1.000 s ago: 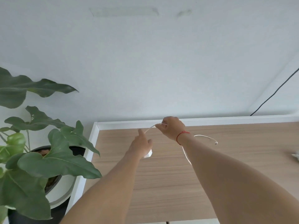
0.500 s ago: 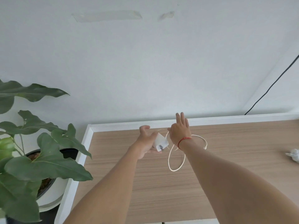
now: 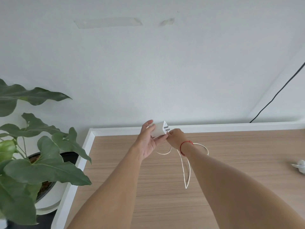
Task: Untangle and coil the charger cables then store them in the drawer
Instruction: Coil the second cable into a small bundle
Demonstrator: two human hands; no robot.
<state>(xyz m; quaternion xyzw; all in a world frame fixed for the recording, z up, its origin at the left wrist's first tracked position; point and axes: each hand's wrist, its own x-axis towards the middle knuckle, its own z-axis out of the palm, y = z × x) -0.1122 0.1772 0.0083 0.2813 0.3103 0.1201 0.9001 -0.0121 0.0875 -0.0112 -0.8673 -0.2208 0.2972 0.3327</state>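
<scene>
Holding the charger plug (image 3: 159, 129) up in the left hand (image 3: 147, 142).
Its cable (image 3: 186, 171) hangs below-right; right hand (image 3: 175, 139) pinches it beside the plug.

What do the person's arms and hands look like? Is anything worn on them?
Both forearms are bare: no sleeves show. The right wrist wears a thin red string bracelet. The left hand and right hand have no gloves; no rings or watch can be seen.

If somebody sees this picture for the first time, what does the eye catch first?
First, the two hands at the far edge of the wooden desk: the left hand holds up a white charger, and the right hand meets it. A white cable loops below them, and a leafy plant fills the left side.
</scene>
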